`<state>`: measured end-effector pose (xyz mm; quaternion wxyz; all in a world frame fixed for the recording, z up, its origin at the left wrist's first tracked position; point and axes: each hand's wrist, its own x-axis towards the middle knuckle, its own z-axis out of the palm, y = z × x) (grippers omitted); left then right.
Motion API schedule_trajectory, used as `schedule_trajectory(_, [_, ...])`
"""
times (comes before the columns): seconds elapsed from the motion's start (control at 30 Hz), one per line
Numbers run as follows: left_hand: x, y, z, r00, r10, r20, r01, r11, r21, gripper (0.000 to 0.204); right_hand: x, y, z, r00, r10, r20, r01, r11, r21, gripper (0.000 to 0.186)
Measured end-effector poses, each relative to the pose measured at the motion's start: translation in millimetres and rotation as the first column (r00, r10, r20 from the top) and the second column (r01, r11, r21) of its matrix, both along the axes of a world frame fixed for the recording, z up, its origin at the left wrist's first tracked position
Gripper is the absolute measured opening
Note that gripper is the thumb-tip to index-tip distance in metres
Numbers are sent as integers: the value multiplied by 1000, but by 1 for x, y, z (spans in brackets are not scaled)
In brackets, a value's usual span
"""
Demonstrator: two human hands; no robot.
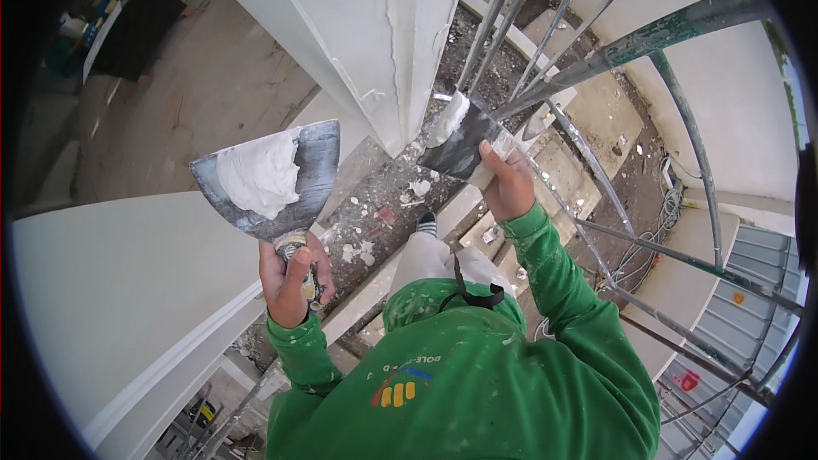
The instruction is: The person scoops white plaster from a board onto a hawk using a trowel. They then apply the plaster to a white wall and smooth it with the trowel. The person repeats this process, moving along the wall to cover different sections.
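My left hand (292,282) is closed round the handle of a wide putty knife (319,172), whose blade is tilted up and carries a thick patch of white filler (260,175). In my right hand (509,185) is a second putty knife (462,146), a dark flat blade with white filler (449,119) along its far left edge. My right thumb lies on its face. The two blades are apart. Just beyond them rises a white column (362,43) with a ragged coating line down it; neither blade visibly touches it.
Metal scaffold tubes (630,47) cross the right side close to my right arm. A pale wall ledge (145,273) lies at my left. Below, the ground (375,204) is strewn with white splatter and rubble. Coiled cable (660,230) lies at the right.
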<state>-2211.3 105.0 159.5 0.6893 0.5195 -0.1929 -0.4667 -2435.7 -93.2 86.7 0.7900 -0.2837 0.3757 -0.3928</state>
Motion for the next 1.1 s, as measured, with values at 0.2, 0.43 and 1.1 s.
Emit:
schedule_trajectory(0.2, [-25,51,-18,982,160,-104,-142,977,161,32,46,3,-49,992,-3,124,-11,993,116,25])
schedule_trajectory(0.43, [-76,87,4,955,295,-15,-285,932,226,35,64,5,-68,975,62,-214,-53,997,49,23])
schedule_trajectory(1.1, [-30,169,-19,984,163,-75,-137,952,274,31,202,20,-85,495,-771,-401,177,541,-822,46])
